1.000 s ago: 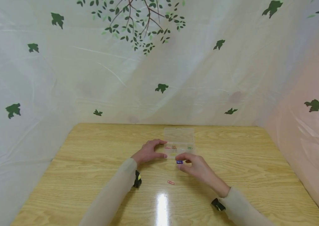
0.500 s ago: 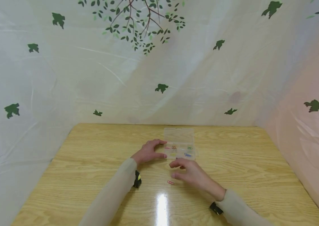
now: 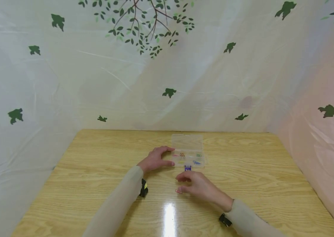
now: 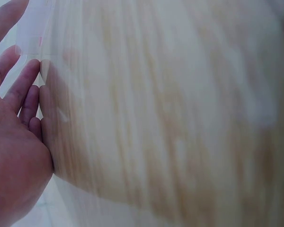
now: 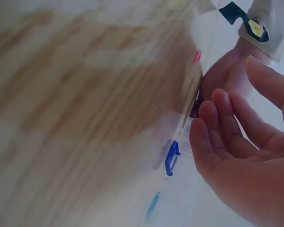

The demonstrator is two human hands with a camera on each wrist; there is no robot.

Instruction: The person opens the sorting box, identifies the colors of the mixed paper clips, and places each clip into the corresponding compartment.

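A clear plastic box [image 3: 188,149] with its lid laid back stands mid-table, with a few coloured paper clips in its compartments. My left hand [image 3: 167,156] holds its left end between thumb and fingers [image 4: 23,85]. A purple clip [image 3: 187,168] lies on the wood just in front of the box, seen as blue [image 5: 171,157] in the right wrist view. My right hand [image 3: 179,185] hovers low over the table with loosely curled fingers [image 5: 217,123] and holds nothing. A pink clip [image 3: 178,191] lies at its fingertips; whether they touch is unclear.
The wooden table [image 3: 96,164] reaches to a plastic curtain printed with leaves [image 3: 170,92] at the back and both sides. A bright glare patch [image 3: 170,210] lies on the near tabletop. A black wrist camera [image 3: 144,188] shows on my left sleeve.
My right hand had the purple clip pinched by the box a second ago; it has let it go there and drawn back toward the pink clip. The left hand has stayed put.
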